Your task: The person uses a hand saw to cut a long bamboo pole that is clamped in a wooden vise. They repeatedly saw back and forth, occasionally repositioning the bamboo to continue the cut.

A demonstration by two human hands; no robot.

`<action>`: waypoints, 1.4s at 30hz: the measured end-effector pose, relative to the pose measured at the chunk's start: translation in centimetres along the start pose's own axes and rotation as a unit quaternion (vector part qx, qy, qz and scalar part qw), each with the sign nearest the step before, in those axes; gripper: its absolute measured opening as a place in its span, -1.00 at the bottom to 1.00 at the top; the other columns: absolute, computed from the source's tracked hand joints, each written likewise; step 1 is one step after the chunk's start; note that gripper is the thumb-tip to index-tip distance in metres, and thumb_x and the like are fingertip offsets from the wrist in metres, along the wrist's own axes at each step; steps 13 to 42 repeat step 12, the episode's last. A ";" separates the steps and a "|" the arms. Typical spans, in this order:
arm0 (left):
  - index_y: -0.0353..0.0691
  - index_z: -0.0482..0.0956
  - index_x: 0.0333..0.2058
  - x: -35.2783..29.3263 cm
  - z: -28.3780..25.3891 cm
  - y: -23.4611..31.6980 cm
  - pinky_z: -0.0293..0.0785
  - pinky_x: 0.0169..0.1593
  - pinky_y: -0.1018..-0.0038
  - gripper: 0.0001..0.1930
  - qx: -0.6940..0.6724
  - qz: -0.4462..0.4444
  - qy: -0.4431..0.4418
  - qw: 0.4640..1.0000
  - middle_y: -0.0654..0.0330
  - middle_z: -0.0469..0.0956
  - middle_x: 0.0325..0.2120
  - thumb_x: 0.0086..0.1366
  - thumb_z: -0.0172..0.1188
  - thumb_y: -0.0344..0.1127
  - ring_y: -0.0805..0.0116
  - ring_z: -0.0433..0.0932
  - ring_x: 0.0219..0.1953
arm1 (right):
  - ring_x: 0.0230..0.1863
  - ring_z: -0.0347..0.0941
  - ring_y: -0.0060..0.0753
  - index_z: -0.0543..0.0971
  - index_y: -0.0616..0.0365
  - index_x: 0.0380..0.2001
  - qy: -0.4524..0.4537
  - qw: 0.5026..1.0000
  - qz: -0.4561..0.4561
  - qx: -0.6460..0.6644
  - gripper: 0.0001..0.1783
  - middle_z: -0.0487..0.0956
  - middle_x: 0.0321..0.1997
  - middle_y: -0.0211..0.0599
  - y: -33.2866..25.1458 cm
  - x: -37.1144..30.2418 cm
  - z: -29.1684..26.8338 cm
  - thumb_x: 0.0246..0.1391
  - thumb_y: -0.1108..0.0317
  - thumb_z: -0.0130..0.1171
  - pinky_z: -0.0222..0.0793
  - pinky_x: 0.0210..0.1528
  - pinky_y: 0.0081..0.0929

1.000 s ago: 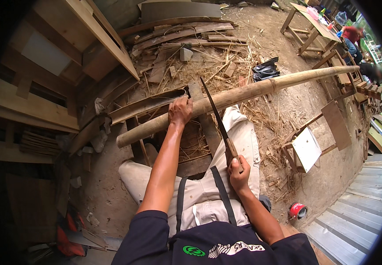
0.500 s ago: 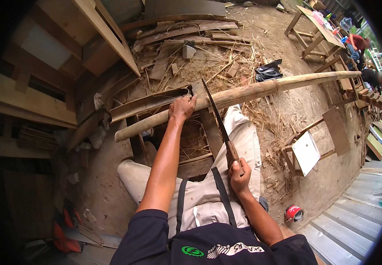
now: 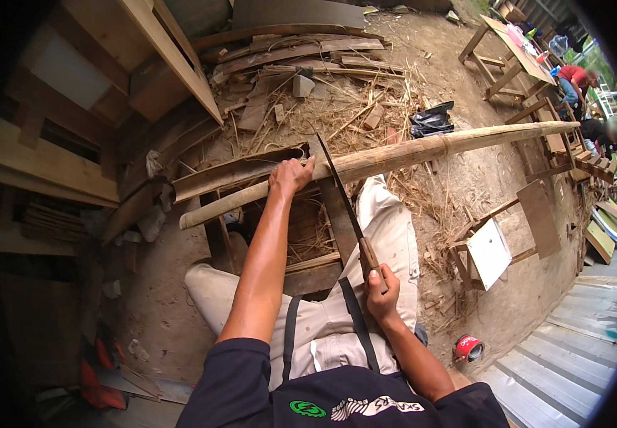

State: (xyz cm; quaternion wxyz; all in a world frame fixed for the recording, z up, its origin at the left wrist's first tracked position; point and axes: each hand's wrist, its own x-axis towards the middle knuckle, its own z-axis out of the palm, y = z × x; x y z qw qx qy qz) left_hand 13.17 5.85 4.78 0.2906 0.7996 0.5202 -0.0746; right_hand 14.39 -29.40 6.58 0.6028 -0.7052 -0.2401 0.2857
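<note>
A long pale bamboo pole (image 3: 422, 150) lies across a low wooden stand (image 3: 308, 235) in front of my knees. My left hand (image 3: 290, 175) presses on the pole near its thick end, fingers wrapped over the top. My right hand (image 3: 380, 289) grips the wooden handle of a long dark blade (image 3: 337, 187). The blade runs up from that hand and its tip rests against the pole just right of my left hand. My legs in light trousers lie beneath the pole.
Scrap planks and curved wood strips (image 3: 287, 50) are piled beyond the pole, with straw and shavings on the dirt. A black bag (image 3: 431, 120), a red can (image 3: 469, 348), a white board (image 3: 489, 251) and concrete steps (image 3: 572, 357) lie right. People work at a far table (image 3: 515, 50).
The view has shifted slightly; the blade stays against the pole by my left hand, and both hands keep their grips.
</note>
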 end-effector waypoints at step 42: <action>-0.32 0.72 -0.22 -1.9 0.8 0.0 0.48 0.06 0.11 -0.37 0.005 0.022 0.063 0.998 -0.30 0.62 -0.24 0.32 -0.13 0.16 -0.25 0.61 -0.10 | -0.51 0.32 -0.45 0.46 0.28 -0.43 0.000 0.999 -0.033 -0.038 -0.68 0.43 -0.61 -0.22 0.6 11.9 4.8 0.26 0.21 0.06 0.25 -0.43 -0.35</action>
